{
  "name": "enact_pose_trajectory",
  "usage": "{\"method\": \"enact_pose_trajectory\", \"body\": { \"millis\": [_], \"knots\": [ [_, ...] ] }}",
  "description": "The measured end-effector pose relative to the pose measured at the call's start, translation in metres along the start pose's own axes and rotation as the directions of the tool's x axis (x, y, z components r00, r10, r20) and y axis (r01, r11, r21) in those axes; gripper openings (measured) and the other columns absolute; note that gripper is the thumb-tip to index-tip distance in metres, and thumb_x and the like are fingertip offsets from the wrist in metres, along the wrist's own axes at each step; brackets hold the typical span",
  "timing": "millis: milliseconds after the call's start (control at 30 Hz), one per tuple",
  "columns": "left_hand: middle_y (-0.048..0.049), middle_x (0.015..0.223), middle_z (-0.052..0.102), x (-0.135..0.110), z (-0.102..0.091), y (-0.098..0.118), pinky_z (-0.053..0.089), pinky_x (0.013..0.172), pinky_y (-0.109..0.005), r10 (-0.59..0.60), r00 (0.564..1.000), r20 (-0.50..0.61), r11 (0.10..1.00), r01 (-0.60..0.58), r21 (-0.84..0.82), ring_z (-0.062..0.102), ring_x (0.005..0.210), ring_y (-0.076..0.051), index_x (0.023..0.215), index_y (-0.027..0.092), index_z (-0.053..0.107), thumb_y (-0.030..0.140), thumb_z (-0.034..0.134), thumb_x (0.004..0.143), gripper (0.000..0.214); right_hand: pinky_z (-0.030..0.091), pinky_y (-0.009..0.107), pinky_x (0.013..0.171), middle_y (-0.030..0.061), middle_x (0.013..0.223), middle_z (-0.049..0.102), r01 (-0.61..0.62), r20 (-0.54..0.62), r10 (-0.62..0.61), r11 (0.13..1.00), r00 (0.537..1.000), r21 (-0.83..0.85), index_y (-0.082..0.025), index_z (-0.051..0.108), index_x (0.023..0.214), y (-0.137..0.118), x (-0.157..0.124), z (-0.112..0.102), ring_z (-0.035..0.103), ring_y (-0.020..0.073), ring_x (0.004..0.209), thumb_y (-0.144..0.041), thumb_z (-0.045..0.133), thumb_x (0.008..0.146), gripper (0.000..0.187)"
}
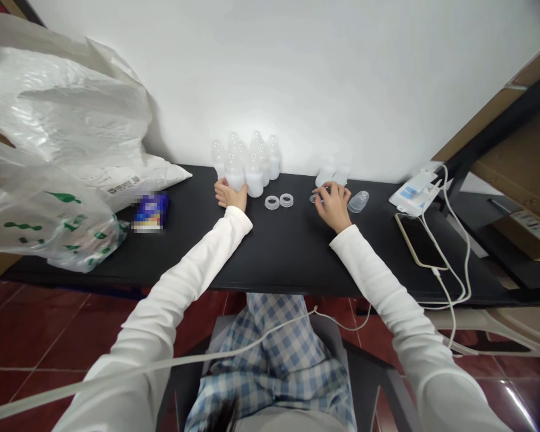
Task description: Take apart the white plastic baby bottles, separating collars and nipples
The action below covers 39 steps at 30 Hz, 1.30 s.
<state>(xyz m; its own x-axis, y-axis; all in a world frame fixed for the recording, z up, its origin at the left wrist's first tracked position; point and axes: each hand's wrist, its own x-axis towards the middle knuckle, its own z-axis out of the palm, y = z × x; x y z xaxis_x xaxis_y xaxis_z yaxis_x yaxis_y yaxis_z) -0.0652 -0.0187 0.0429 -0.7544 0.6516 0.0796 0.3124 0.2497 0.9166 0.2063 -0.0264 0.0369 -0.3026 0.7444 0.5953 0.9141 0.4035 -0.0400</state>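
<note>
My left hand [231, 195] curls around the base of a small white baby bottle [234, 173] with a clear domed top. This bottle stands at the front of a tight group of similar upright bottles [254, 174]. Two translucent screw rings [279, 201] lie on the table between my hands. My right hand [333, 205] is closed downward, fingertips on a clear plastic piece [314, 198] that they partly hide. Just right of that hand, a clear dome cap [359, 201] lies on its side. Behind the fingers are two white bottle bodies [333, 173] without domes.
On the left, large plastic bags [63, 120] and a blue packet [150, 211] occupy the black table [279, 252]. A phone [420, 240], white cables and a power strip [414, 191] are at right. One cable [198, 358] crosses above my lap. A wall backs the table.
</note>
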Motion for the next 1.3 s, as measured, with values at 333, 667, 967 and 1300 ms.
{"method": "enact_pose_trajectory", "body": {
  "millis": [333,667,967,1300],
  "knots": [
    [-0.0146,0.133,0.044,0.004,0.003,-0.019,0.039,0.108,-0.045,0.635,0.762,-0.125,0.756,-0.647,-0.103,0.046,0.129,-0.029,0.134,0.020,0.038,0.032,0.071,0.080,0.064,0.036,0.046,0.096,0.0118,0.108,0.061,-0.087,-0.061,0.106,0.962,0.993,0.259,-0.021,0.064,0.111,-0.018,-0.002,-0.003,0.054,0.0272,0.106,-0.037,0.032,0.102,0.037],
    [-0.0118,0.122,0.060,-0.025,0.005,-0.025,0.035,0.099,-0.044,0.916,0.196,0.351,0.216,-0.976,-0.019,0.054,0.125,-0.030,0.129,0.031,0.066,0.020,0.059,0.088,0.042,0.044,0.030,0.068,0.0011,0.083,0.059,-0.086,-0.112,0.245,0.673,0.963,0.735,-0.023,0.057,0.104,-0.024,-0.006,-0.001,0.054,0.0146,0.069,-0.066,0.024,0.100,0.054],
    [-0.0164,0.121,0.068,-0.020,0.005,-0.020,0.048,0.095,-0.042,0.959,0.148,0.241,0.215,-0.935,-0.282,0.065,0.114,-0.029,0.129,0.017,0.056,0.067,0.066,0.080,0.071,0.033,0.028,0.054,-0.0030,0.046,0.039,-0.341,0.076,0.451,0.543,0.889,0.768,-0.023,0.040,0.053,-0.031,-0.006,-0.003,0.041,0.0119,0.049,-0.077,0.028,0.092,0.069],
    [-0.0074,0.098,0.073,-0.018,-0.004,-0.017,0.053,0.084,-0.031,0.815,0.514,0.268,0.579,-0.708,-0.403,0.070,0.090,-0.020,0.101,0.020,0.063,0.067,0.035,0.095,0.056,0.041,0.027,0.057,-0.0033,0.063,0.055,-0.136,0.018,0.181,0.666,0.983,0.733,-0.021,0.062,0.089,-0.035,-0.009,-0.007,0.047,0.0112,0.054,-0.069,0.049,0.091,0.050]
  ]
}}
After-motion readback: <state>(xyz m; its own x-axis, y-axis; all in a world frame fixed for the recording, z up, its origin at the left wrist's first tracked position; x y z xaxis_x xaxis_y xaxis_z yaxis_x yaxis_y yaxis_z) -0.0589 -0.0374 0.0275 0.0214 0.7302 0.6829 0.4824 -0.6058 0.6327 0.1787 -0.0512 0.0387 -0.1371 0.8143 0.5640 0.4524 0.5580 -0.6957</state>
